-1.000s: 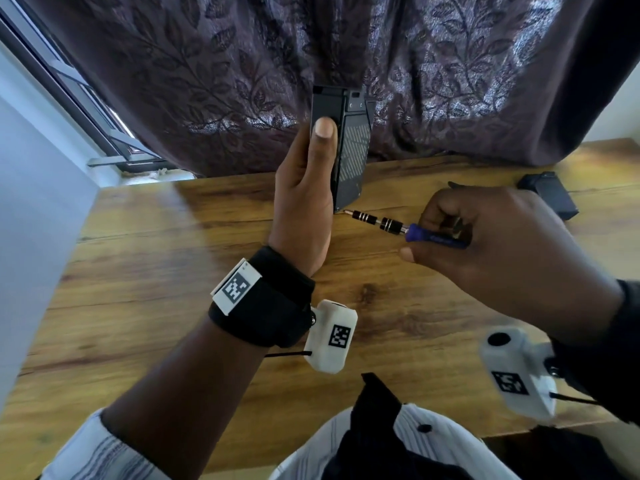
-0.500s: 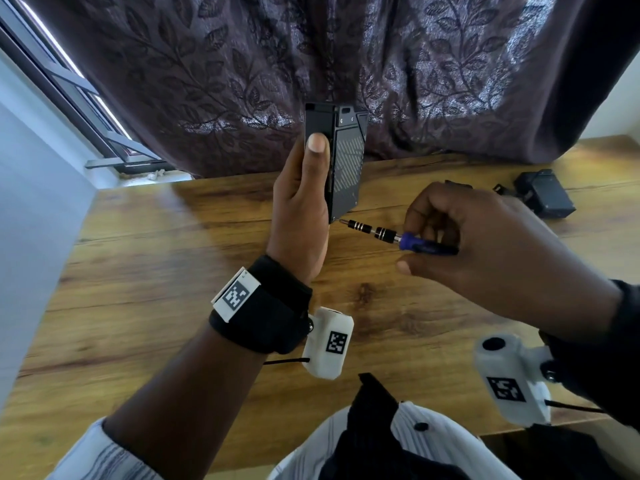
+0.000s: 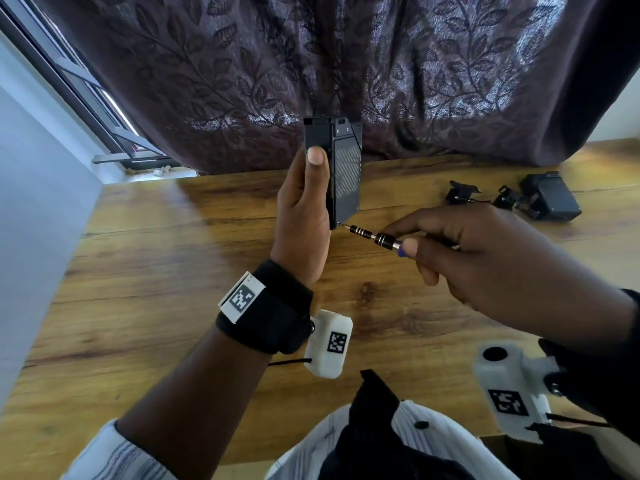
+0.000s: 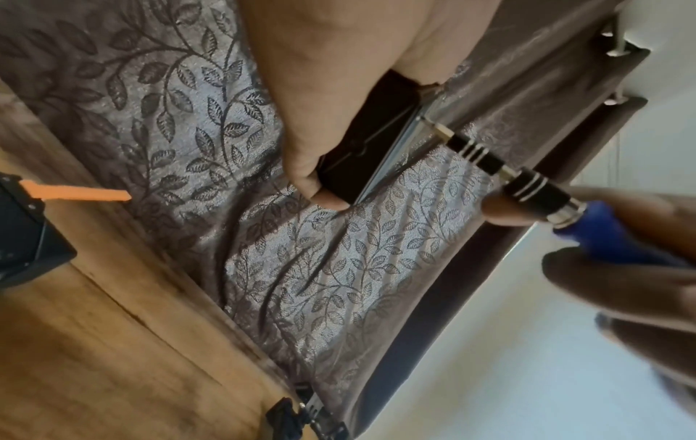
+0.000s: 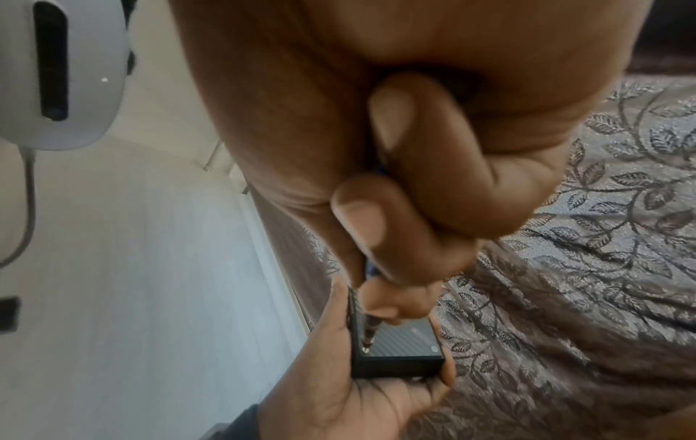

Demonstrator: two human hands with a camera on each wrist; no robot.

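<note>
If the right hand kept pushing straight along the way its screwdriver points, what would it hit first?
The black device: the screwdriver tip in the right hand sits at its lower corner. Just behind, probably, is the left hand gripping it.

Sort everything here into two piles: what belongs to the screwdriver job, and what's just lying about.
In the job: black device case, gripped upright by the left hand; blue-handled precision screwdriver, held by the right hand, tip at the case's lower corner.
Lying about: black box and small black brackets on the wooden table; leaf-patterned curtain behind.
</note>
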